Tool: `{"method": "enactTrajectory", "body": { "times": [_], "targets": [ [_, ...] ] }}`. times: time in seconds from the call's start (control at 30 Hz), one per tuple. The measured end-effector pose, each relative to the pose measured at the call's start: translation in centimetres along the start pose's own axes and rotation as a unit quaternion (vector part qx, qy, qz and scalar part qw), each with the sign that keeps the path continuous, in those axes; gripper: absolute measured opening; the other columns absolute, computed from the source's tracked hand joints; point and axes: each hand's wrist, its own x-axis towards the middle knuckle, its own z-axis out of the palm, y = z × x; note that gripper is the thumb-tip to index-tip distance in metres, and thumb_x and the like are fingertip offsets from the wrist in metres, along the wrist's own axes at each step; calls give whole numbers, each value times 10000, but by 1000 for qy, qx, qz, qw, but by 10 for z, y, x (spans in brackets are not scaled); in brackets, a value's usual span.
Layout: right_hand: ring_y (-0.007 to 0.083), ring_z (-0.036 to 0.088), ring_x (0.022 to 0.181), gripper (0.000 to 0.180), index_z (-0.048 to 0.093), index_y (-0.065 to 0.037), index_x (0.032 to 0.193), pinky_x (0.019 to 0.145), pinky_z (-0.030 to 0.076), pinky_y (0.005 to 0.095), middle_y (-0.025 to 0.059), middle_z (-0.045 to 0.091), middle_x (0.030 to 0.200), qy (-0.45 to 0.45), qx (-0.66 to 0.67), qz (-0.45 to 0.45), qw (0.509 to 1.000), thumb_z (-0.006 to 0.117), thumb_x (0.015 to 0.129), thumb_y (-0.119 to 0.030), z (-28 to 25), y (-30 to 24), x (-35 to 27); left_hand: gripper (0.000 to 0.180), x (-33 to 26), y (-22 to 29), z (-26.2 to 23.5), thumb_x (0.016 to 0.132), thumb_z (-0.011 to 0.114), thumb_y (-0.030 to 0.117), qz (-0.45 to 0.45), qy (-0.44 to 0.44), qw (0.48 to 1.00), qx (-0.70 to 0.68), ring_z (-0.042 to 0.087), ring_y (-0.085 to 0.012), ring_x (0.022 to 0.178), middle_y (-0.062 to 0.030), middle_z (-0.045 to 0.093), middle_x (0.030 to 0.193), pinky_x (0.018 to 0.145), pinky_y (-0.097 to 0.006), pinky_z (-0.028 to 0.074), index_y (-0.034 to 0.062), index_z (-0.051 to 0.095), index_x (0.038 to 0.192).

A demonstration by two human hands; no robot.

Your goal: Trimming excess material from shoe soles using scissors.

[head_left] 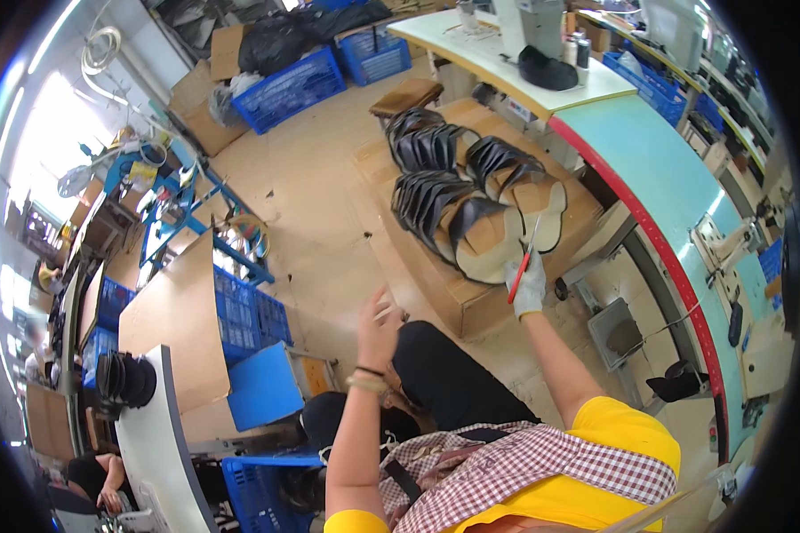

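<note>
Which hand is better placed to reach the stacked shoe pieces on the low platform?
Right, probably. The right hand, gloved and holding scissors, is at the edge of the shoe pieces. The left hand is farther back, apart from them.

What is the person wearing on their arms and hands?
The right hand wears a white glove, and the right arm ends in a short yellow sleeve. The left hand is bare, with a black band and a beaded bracelet on the wrist. A yellow sleeve edge shows at the bottom, beside a red-and-white checked apron.
</note>
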Motion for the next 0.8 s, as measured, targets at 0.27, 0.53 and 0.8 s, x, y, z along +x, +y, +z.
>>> {"method": "enactTrajectory", "body": {
  "times": [0.27, 0.53, 0.8],
  "targets": [
    [386, 597, 919, 482, 534, -63, 1145, 773, 466, 433, 208, 623, 970, -58, -108, -45, 991, 701, 762, -304, 19, -48, 30, 315, -193, -105, -198, 882, 608, 99, -169, 398, 901, -21, 587, -159, 926, -83, 614, 1060, 730, -268, 518, -36, 570, 1164],
    [400, 600, 923, 561, 514, -108, 1204, 771, 477, 488, 189, 623, 989, 58, -333, -130, 932, 688, 767, -415, -33, -49, 25, 273, -336, -184, -220, 795, 620, 74, -359, 480, 796, 81, 614, -250, 908, -159, 649, 1024, 815, -346, 497, -65, 624, 1030],
    [376, 615, 805, 620, 503, -126, 1237, 692, 485, 467, 160, 628, 899, -66, -148, -279, 947, 743, 724, -378, 42, -102, -10, 254, -301, -198, -212, 772, 581, 41, -362, 431, 781, 269, 583, -307, 916, -186, 622, 937, 872, -377, 453, -65, 591, 1003]
  ]
}}
